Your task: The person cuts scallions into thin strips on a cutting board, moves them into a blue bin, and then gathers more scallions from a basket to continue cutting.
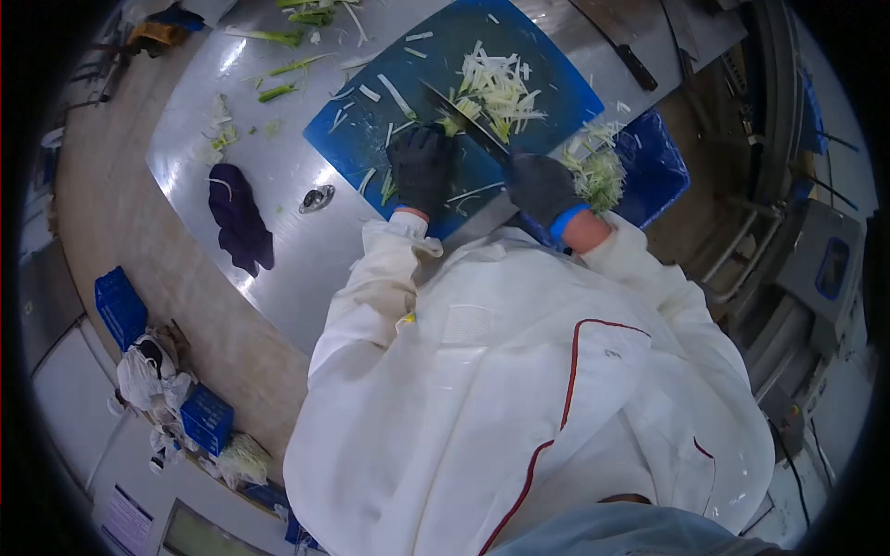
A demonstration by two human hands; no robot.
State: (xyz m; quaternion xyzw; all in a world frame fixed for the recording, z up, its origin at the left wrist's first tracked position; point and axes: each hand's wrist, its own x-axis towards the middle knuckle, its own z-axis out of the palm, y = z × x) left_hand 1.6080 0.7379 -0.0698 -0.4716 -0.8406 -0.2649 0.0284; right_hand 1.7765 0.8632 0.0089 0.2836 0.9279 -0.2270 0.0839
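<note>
My right hand (542,188), in a dark glove, is closed around the handle of a knife (475,127). The blade points up and left over a blue cutting board (366,130). My left hand (423,169), also gloved, rests on the board left of the blade, its fingers curled by a bit of green vegetable (451,125). What lies under those fingers is hidden. Sliced pale green and white strips (501,88) are heaped beyond the blade. More shredded vegetable (596,170) sits at the board's right corner, beside my right hand.
A blue crate (656,171) stands right of the board. Another knife (635,67) lies at the upper right. On the metal table (297,246) are a dark purple cloth (239,218), a small metal object (316,198) and green scraps (276,93).
</note>
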